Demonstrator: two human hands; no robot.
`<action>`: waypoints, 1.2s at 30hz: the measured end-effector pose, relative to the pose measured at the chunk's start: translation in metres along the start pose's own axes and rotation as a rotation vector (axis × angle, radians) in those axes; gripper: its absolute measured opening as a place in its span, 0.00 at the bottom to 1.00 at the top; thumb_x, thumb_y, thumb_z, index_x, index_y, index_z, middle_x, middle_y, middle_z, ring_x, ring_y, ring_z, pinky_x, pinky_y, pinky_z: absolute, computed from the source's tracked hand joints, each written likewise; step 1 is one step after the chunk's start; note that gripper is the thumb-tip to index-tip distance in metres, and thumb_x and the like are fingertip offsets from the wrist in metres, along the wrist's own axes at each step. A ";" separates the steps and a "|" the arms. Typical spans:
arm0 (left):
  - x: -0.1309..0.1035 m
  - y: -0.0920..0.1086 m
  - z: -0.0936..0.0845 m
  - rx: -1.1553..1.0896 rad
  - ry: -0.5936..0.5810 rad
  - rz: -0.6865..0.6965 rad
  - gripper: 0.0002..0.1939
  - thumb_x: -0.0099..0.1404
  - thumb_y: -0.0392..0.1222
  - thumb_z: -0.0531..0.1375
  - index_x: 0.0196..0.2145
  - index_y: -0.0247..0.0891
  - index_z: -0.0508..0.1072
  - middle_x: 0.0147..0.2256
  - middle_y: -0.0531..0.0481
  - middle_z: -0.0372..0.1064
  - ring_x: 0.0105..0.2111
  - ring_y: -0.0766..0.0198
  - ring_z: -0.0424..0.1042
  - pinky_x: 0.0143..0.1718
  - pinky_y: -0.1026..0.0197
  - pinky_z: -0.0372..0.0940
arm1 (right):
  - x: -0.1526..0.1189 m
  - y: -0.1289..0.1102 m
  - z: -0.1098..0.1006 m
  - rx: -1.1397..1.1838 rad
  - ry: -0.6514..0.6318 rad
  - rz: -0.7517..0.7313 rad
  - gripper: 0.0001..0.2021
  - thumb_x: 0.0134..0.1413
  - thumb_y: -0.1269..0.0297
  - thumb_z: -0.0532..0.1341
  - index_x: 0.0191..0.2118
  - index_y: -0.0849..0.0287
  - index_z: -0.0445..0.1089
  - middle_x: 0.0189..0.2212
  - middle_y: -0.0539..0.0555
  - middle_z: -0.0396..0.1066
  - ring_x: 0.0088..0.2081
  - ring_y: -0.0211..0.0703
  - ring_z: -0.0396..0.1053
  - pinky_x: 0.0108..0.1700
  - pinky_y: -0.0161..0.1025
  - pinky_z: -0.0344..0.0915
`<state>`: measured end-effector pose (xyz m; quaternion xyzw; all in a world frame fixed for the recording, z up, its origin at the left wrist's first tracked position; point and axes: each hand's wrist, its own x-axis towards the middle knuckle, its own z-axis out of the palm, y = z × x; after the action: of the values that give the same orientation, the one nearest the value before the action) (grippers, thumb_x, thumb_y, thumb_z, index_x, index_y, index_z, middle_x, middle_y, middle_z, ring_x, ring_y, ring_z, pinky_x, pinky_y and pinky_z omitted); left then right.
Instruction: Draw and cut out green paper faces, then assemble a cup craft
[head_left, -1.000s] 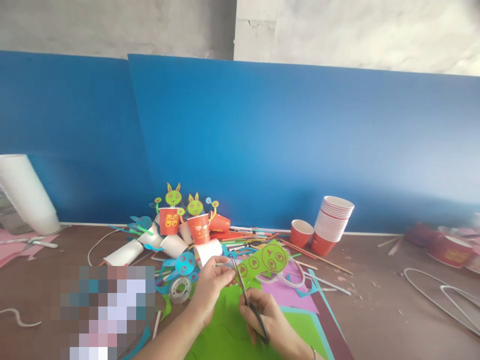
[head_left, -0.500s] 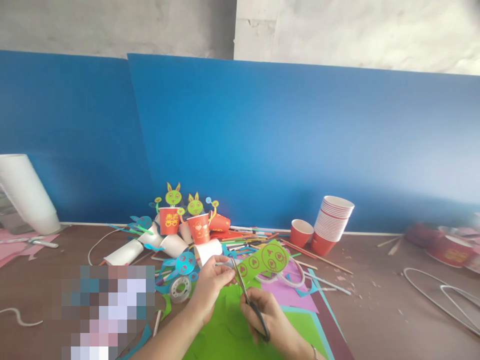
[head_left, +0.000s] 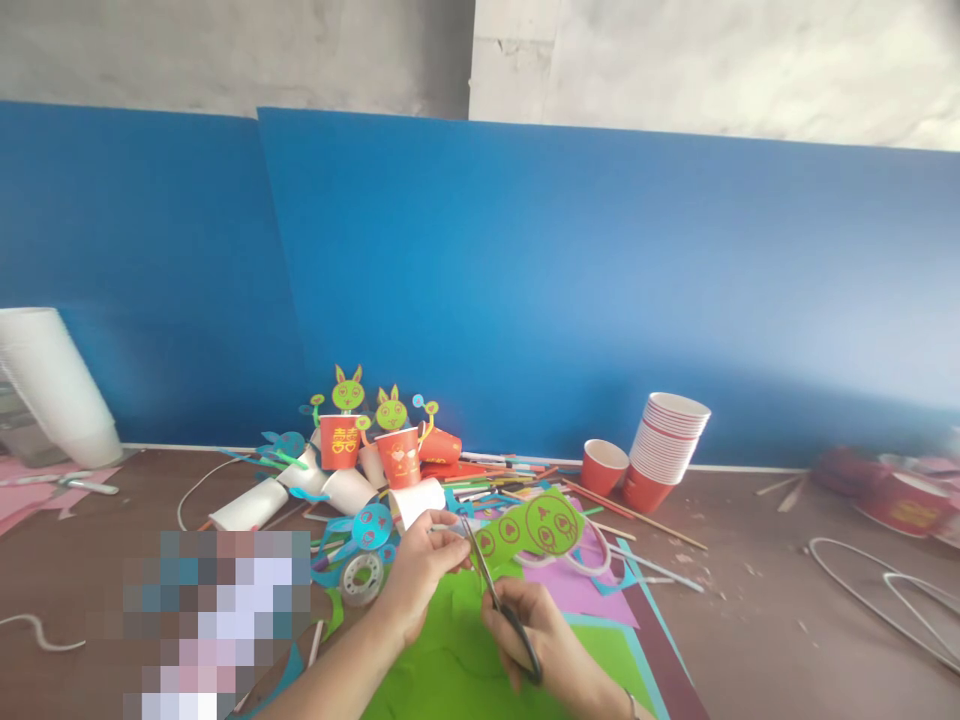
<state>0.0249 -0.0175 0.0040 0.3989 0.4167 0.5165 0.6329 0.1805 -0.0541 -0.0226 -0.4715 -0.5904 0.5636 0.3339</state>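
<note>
A pair of scissors with dark handles (head_left: 519,632) is in my right hand (head_left: 536,635), fingers closed round the handles. Its blades point up and to the left, across the left end of a green paper strip (head_left: 517,532). Red-brown outlines are drawn on the strip: a large face and smaller circles with hearts. My left hand (head_left: 427,555) pinches the strip's left end, close to the blades. The fingertips partly hide that end. Beneath both hands lies a larger green sheet (head_left: 457,665).
Two red paper cups (head_left: 341,443) with green rabbit heads stand behind my left hand, among white cups and sticks. A tape roll (head_left: 362,579) lies beside my left wrist. Farther right are a cup stack (head_left: 667,450) and a white cable (head_left: 862,590).
The right end of the green strip has dipped slightly. Both hands and the scissors stay almost where they were.
</note>
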 end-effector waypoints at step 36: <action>0.002 0.002 -0.005 -0.028 -0.062 -0.115 0.21 0.43 0.39 0.67 0.33 0.38 0.62 0.22 0.58 0.69 0.23 0.69 0.69 0.29 0.66 0.58 | -0.002 -0.003 0.002 0.003 -0.016 0.056 0.13 0.48 0.55 0.58 0.26 0.59 0.61 0.07 0.40 0.57 0.08 0.27 0.50 0.10 0.24 0.43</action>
<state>0.0197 -0.0143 0.0043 0.3812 0.4117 0.4726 0.6796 0.1786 -0.0566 -0.0199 -0.4829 -0.5788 0.5772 0.3140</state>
